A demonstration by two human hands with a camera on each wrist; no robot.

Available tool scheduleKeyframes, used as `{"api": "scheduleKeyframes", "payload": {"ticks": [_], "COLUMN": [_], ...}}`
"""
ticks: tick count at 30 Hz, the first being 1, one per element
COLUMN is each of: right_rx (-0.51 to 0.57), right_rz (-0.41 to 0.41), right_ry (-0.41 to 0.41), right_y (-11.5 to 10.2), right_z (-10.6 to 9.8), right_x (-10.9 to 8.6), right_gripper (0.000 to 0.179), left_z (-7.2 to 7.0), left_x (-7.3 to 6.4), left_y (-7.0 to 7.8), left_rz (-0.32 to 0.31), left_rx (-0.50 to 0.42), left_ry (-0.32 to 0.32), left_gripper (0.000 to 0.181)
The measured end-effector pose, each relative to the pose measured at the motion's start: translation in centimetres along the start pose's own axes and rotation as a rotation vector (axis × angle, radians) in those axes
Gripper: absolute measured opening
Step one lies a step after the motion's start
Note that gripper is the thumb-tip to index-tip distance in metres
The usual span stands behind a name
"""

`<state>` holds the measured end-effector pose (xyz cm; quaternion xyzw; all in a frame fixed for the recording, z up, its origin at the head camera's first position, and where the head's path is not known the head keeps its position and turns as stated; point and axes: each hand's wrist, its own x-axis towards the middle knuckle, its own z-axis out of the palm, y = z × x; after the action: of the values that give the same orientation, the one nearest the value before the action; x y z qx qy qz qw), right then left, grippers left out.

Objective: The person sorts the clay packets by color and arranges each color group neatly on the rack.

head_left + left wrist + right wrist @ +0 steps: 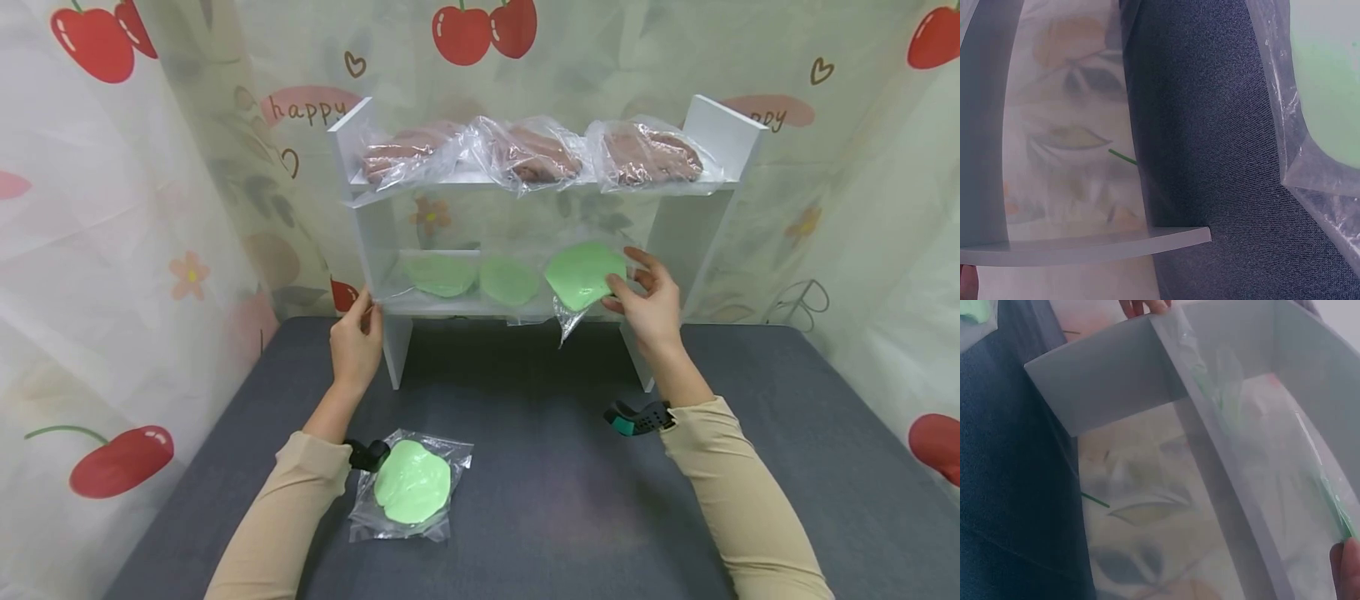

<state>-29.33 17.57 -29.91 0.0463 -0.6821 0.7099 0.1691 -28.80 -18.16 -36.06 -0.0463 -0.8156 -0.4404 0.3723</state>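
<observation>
A white two-tier shelf (450, 309) stands on the dark table. My right hand (651, 302) pinches a clear bag holding a flat green piece (587, 275), in front of the lower board at its right part; the bag's corner hangs below the board. In the right wrist view, a fingertip (1349, 565) lies at this bag's edge. Two more bagged green pieces, a left one (444, 273) and a middle one (508, 281), stand along the lower board. My left hand (356, 343) grips the shelf's left side at the lower board's end.
Three clear bags of brown lumps, left (411, 152), middle (536, 154) and right (651, 157), lie on the top board. Another bagged green piece (412, 483) lies flat on the table (555, 500) beside my left forearm. A printed curtain (195, 167) hangs behind and at both sides.
</observation>
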Motion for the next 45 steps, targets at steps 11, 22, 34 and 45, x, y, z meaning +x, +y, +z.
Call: {"api": "scheduleKeyframes", "payload": {"ticks": [11,22,34,45], "right_rx": [-0.199,-0.382,-0.568,-0.499], "right_rz": [-0.048,0.021,-0.030,0.044], "right_ry": [0.025,-0.078,-0.122,-0.070], "right_y": [1.2,1.2,1.0,0.7], "right_z": [1.3,1.5,1.9,2.0], "right_x": [0.6,0.6,0.9,1.0], "right_gripper": [0.039,0.050,0.054,0.061], "left_z": [0.0,0.2,0.0,0.1], "left_x": [-0.1,-0.2,-0.1,-0.1], "left_y": [0.0,-0.1,0.1,0.0], "left_rz": [-0.014,-0.017,-0.016,-0.015], "left_rx": [0.000,0.015,-0.010,-0.015], "left_ry": [-0.004,0.000,0.002,0.001], "left_gripper": [0.037,0.037,0.038,0.039]}}
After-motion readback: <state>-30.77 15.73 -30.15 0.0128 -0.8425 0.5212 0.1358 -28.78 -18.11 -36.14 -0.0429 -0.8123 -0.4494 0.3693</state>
